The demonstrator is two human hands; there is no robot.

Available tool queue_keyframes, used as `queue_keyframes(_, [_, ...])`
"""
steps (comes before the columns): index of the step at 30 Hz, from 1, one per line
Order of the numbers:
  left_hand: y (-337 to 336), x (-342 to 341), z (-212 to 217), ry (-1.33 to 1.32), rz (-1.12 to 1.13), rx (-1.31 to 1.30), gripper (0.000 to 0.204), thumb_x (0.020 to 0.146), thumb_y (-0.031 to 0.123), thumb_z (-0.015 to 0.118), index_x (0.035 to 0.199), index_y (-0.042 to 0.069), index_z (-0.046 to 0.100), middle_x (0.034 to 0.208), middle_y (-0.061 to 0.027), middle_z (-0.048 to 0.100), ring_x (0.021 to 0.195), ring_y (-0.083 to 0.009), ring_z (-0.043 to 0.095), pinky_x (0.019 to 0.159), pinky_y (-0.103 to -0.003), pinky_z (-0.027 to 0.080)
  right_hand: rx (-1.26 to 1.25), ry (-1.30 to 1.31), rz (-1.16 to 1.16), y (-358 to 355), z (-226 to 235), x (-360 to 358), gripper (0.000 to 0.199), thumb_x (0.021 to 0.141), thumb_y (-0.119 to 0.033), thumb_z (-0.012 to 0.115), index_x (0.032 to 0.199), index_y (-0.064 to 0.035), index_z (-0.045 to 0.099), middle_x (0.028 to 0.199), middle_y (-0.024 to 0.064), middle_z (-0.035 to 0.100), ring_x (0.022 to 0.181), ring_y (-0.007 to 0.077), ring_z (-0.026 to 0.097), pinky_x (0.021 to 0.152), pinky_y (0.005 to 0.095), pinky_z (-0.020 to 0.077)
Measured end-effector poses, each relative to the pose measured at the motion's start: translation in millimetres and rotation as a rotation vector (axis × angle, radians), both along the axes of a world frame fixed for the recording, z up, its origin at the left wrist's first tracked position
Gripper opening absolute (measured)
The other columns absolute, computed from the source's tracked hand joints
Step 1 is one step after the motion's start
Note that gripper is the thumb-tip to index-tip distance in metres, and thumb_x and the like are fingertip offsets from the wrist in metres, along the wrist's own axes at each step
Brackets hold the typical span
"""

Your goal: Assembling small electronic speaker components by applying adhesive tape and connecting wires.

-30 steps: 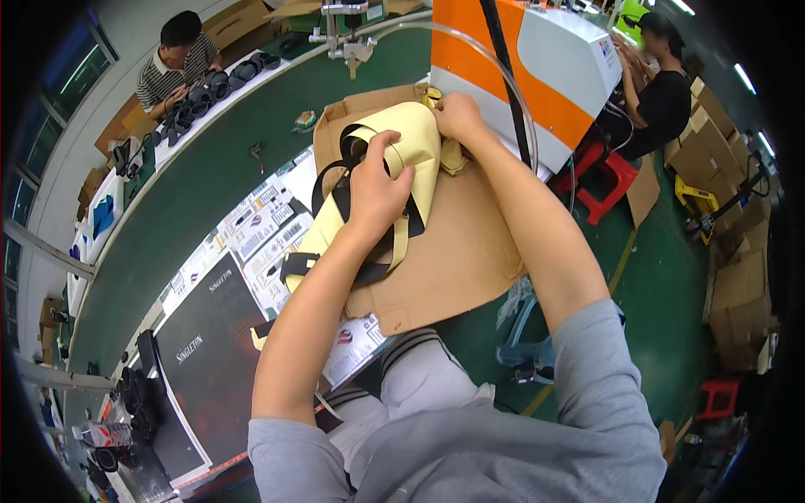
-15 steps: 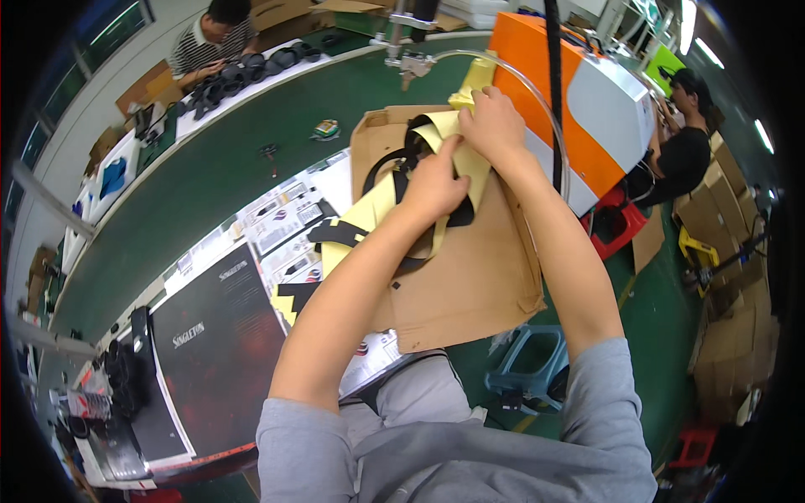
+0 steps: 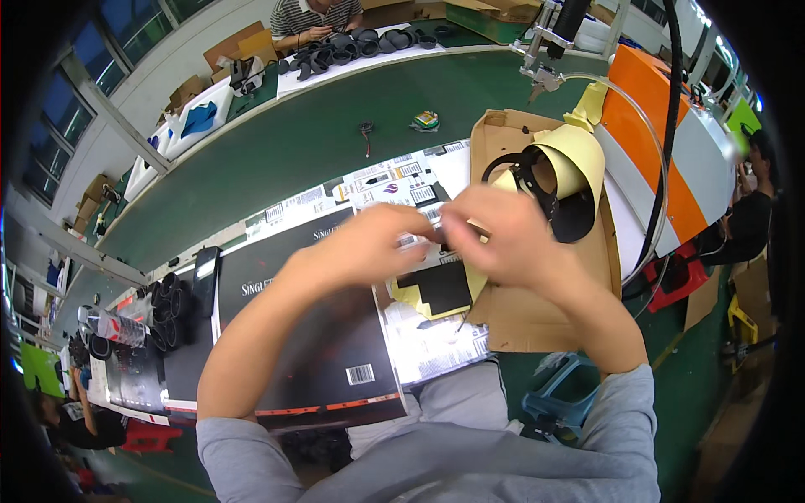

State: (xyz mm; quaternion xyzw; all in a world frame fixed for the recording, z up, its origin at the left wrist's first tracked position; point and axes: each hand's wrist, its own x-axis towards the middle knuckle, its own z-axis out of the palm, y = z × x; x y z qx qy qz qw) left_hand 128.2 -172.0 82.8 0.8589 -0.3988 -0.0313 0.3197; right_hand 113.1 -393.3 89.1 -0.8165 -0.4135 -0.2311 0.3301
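Note:
My left hand (image 3: 365, 241) and my right hand (image 3: 507, 233) meet over the table's middle, fingertips nearly touching and drawn together in a pinch. Something small and dark shows between them, too blurred to name. Just below the hands lies a piece of yellow sheet with a black strip (image 3: 444, 287), partly hidden by my right hand. Beyond my right hand, a curled yellow sheet (image 3: 583, 155) with black strips (image 3: 537, 180) rests in a shallow cardboard tray (image 3: 537, 327).
Large black printed panels (image 3: 319, 335) cover the left of the bench, with a bottle (image 3: 117, 325) and black rings (image 3: 170, 310) farther left. An orange machine (image 3: 637, 142) stands right, a nozzle (image 3: 543, 81) overhead. A person (image 3: 314, 21) sits across the bench.
Both hands have left the curled yellow sheet in the tray and come nearer and leftward, together. The view has turned left, so the scene sits farther right.

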Motion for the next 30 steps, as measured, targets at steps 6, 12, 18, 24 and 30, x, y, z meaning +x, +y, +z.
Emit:
queue_keyframes(6, [86,121,-75,0.103,0.829,-0.258,0.04,0.082,0.029,0.074,0.109,0.0,0.067,0.098,-0.0138,0.07,0.087,-0.0218,0.067,0.082,-0.033,0.053,-0.074,-0.275,0.259,39,-108,-10,0.015,0.074,-0.015,0.071,0.077,-0.0068,0.059,0.078,0.0051,0.057,0.07,0.0202,0.058,0.061,0.0333,0.0462])
queue_keyframes(12, [76,226,-116,-0.09,1.088,-0.038,0.061,0.08,0.045,0.071,0.125,0.005,0.061,0.117,-0.0164,0.066,0.122,-0.0318,0.055,0.099,-0.044,0.045,-0.095,-0.081,0.232,35,-119,-10,0.014,0.074,-0.013,0.069,0.075,-0.0065,0.057,0.077,0.0045,0.054,0.069,0.0205,0.056,0.061,0.0329,0.0451])
queue_keyframes(18, [88,231,-123,-0.163,0.963,-0.199,0.05,0.081,0.026,0.074,0.124,0.004,0.062,0.116,-0.0143,0.067,0.096,-0.0262,0.066,0.083,-0.037,0.053,-0.07,-0.03,0.241,33,-117,-10,0.013,0.074,-0.012,0.068,0.074,-0.0054,0.057,0.075,0.0058,0.053,0.069,0.0211,0.056,0.061,0.0334,0.0452])
queue_keyframes(24, [81,109,-52,0.312,0.622,-0.745,0.053,0.079,-0.002,0.07,0.131,-0.001,0.055,0.121,-0.013,0.062,0.079,-0.0099,0.06,0.065,-0.025,0.049,-0.062,-0.076,0.202,36,-114,-11,0.01,0.074,-0.012,0.067,0.075,-0.007,0.059,0.072,0.0041,0.053,0.067,0.021,0.057,0.058,0.0337,0.0456])
queue_keyframes(30, [94,-20,-71,0.119,0.426,-0.07,0.059,0.078,0.012,0.076,0.132,0.004,0.055,0.106,-0.0172,0.067,0.079,-0.0208,0.064,0.072,-0.034,0.052,-0.09,-0.153,0.172,42,-108,-14,0.01,0.077,-0.013,0.067,0.08,-0.0062,0.061,0.077,0.0067,0.058,0.071,0.0231,0.061,0.062,0.0349,0.0489])
